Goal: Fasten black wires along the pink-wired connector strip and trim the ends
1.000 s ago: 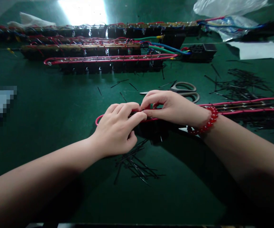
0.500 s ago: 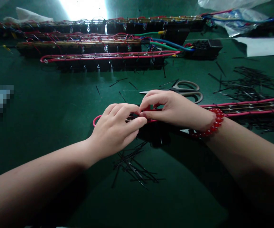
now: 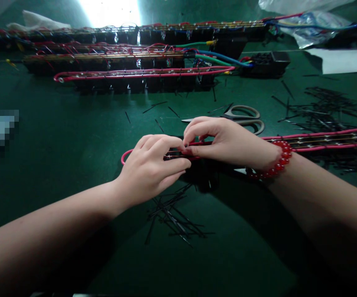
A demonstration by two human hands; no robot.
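A long dark wired assembly [image 3: 323,140] with pink-red cable along its sides lies across the table, partly hidden by my hands. Over its left part, my left hand [image 3: 150,165] is curled, thumb on the near side and fingers on the far side. My right hand [image 3: 218,134] meets it from the right, thumb and forefinger pinched together at the wires; whatever is between those tips is too small to make out. Red beads [image 3: 280,159] circle the right wrist. Thin black strips like cable ties [image 3: 172,214] lie loose just below the hands.
Scissors [image 3: 246,110] lie just beyond my right hand. Further right is a larger heap of black ties [image 3: 323,105]. Several similar wired assemblies [image 3: 144,74] span the back, beside a black box [image 3: 268,64]. Clear plastic [image 3: 311,27] and white paper [image 3: 348,60] lie back right.
My left thumb has shifted slightly toward me, away from the right fingertips, baring more of the wires. The right hand has barely moved.
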